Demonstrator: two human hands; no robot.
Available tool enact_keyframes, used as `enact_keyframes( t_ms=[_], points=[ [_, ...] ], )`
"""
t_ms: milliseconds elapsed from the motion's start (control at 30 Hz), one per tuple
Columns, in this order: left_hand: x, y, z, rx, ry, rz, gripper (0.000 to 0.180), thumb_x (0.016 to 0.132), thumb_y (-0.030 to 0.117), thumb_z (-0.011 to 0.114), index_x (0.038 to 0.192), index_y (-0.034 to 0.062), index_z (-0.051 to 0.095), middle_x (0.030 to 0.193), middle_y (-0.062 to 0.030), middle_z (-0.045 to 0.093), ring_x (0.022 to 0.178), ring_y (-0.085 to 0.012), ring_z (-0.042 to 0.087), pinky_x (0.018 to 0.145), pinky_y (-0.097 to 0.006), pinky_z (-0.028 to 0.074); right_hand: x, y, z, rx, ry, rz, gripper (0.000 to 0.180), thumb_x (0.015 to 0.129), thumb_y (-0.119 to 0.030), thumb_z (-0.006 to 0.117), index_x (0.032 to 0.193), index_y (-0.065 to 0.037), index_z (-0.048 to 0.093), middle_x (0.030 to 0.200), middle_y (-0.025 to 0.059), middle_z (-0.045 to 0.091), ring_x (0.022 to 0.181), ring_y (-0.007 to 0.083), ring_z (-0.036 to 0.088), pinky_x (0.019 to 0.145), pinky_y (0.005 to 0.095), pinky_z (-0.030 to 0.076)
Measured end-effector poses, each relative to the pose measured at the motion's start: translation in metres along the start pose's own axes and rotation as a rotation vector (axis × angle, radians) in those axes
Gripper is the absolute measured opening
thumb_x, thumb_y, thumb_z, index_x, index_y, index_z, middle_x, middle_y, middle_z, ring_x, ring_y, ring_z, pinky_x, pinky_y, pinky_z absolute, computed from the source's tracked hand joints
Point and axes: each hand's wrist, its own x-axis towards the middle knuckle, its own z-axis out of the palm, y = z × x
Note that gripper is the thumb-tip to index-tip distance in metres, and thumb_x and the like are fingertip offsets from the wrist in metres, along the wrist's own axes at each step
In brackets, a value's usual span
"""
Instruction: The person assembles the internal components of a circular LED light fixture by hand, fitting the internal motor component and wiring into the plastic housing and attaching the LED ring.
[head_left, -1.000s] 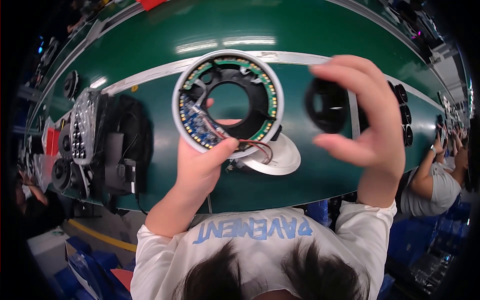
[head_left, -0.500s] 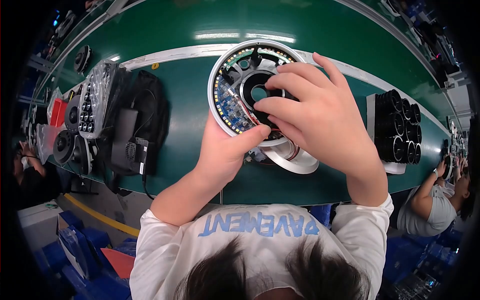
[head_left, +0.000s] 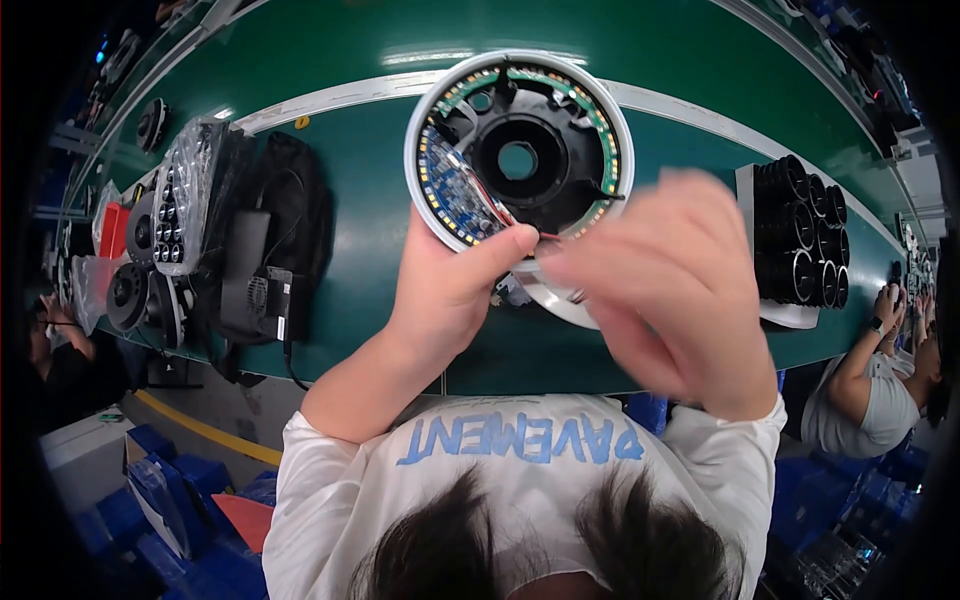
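Housing, round and LED-ringed, lies up-left of your right hand, half-curled and blurred; whether it pinches anything, I cannot tell. Your left hand, nearer, clamps its lower rim. Your right fingers have since left the black central sleeve.

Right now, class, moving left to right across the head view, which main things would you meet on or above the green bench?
Red object, plastic-wrapped pack, black box, white-rimmed round housing, right hand, black rings.
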Motion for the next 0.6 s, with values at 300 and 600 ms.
enact_keyframes(
  t_ms=[300, 600],
  points=[
    [-0.004, 0.003, 0.004, -0.066, 0.022, -0.089, 0.053, 0.075, -0.007, 0.057, 0.122, 0.0023, 0.035, 0.111, -0.0121, 0.051, 0.102, -0.0203, 0.054, 0.086, -0.034, 0.046, -0.078, -0.039, 0.09, 1.888, -0.077, 0.899, 0.043, 0.087, -0.027, 0.044, 0.124, -0.006, 0.039, 0.1, 0.0064, 0.054, 0.075, 0.0144, 0.048, 0.07, 0.0263, 0.039],
    [-0.017, -0.001, 0.006, 0.048, -0.022, -0.061, 0.059, 0.068, -0.009, 0.063, 0.12, 0.0017, 0.037, 0.111, -0.0104, 0.051, 0.101, -0.0186, 0.053, 0.086, -0.032, 0.045, -0.081, -0.027, 0.109, 2.266, 0.793, 0.915, 0.036, 0.087, -0.036, 0.039, 0.115, -0.014, 0.047, 0.111, 0.0003, 0.051, 0.09, 0.0149, 0.048, 0.08, 0.0314, 0.036]
  ],
)
